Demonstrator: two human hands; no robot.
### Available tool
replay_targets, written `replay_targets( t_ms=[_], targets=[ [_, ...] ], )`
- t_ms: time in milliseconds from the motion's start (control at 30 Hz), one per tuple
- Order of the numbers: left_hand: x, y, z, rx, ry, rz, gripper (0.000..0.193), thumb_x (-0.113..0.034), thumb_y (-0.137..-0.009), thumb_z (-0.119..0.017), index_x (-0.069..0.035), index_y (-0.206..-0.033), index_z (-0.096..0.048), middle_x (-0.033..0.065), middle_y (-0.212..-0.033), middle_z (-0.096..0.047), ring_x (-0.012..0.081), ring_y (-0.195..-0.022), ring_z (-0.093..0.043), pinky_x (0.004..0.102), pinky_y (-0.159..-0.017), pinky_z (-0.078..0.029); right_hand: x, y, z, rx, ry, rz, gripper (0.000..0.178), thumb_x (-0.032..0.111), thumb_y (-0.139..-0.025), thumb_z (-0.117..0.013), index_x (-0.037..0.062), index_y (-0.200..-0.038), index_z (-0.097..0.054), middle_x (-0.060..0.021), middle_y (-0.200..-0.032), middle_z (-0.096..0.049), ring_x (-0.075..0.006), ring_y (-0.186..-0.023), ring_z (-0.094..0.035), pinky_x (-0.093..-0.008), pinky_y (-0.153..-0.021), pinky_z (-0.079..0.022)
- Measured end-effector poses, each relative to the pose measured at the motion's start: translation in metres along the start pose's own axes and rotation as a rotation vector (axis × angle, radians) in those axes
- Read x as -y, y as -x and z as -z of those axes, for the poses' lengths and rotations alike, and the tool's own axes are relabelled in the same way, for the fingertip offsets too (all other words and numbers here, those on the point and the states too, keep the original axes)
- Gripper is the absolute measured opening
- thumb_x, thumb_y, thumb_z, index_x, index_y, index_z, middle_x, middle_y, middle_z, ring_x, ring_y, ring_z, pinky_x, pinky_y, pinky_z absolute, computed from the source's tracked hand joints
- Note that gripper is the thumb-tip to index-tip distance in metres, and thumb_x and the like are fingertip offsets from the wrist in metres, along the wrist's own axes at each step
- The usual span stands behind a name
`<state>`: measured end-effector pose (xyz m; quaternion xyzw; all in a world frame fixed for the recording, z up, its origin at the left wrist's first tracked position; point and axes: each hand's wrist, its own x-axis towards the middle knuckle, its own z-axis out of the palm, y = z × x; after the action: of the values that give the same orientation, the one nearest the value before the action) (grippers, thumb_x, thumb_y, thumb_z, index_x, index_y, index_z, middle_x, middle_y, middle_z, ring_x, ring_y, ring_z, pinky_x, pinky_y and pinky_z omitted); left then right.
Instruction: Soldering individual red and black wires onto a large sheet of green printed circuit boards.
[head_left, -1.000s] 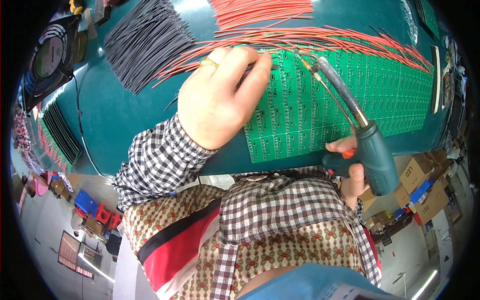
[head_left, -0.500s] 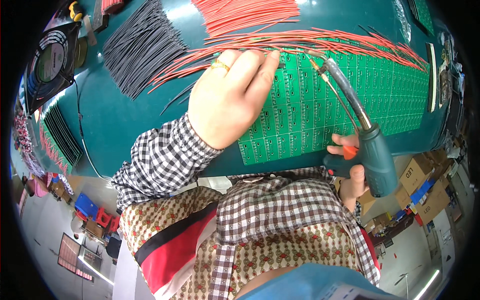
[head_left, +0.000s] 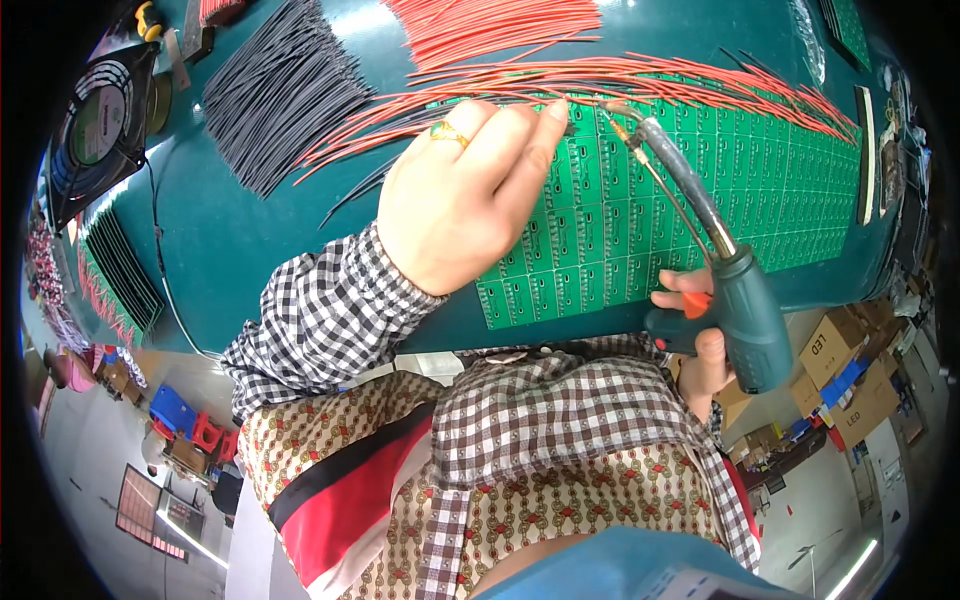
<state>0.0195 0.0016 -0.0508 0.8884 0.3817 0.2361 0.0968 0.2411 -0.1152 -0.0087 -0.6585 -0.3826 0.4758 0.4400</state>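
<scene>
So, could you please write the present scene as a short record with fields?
Left hand: pinching pose beside loose red and black wires; grip unclear
Right hand: holds dark green soldering gun, metal tip near those wires
Under wires: green circuit boards
Far side: black wire pile, red wire pile
Far left: black fan
</scene>
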Motion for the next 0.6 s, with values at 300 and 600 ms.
replay_targets(
  t_ms=[300, 600],
  targets=[
    [-0.0018, -0.0025, 0.0031, -0.001, -0.008, 0.023, 0.047, 0.002, -0.060, -0.059, 0.003, -0.107, -0.061, 0.0077, -0.088, -0.056, 0.0181, -0.075, -0.056, 0.0274, -0.065, -0.047, -0.0009, 0.0003, 0.0006, 0.008, -0.006, 0.004, 0.072, 0.050, -0.077, -0.062, -0.0111, -0.112, -0.047, -0.0189, -0.093, -0.058, -0.0308, -0.083, -0.063, -0.0381, -0.065, -0.057],
    [0.0033, 0.0011, -0.0034, -0.107, -0.009, -0.036, 0.036, 0.005, -0.061, -0.062, 0.003, -0.097, -0.062, 0.0074, -0.087, -0.058, 0.0185, -0.070, -0.057, 0.0273, -0.060, -0.047, -0.0008, 0.0005, -0.0014, 0.022, -0.008, 0.019, 0.071, 0.048, -0.078, -0.062, -0.0117, -0.113, -0.046, -0.0183, -0.091, -0.058, -0.0299, -0.082, -0.063, -0.0373, -0.065, -0.057]
  ],
)
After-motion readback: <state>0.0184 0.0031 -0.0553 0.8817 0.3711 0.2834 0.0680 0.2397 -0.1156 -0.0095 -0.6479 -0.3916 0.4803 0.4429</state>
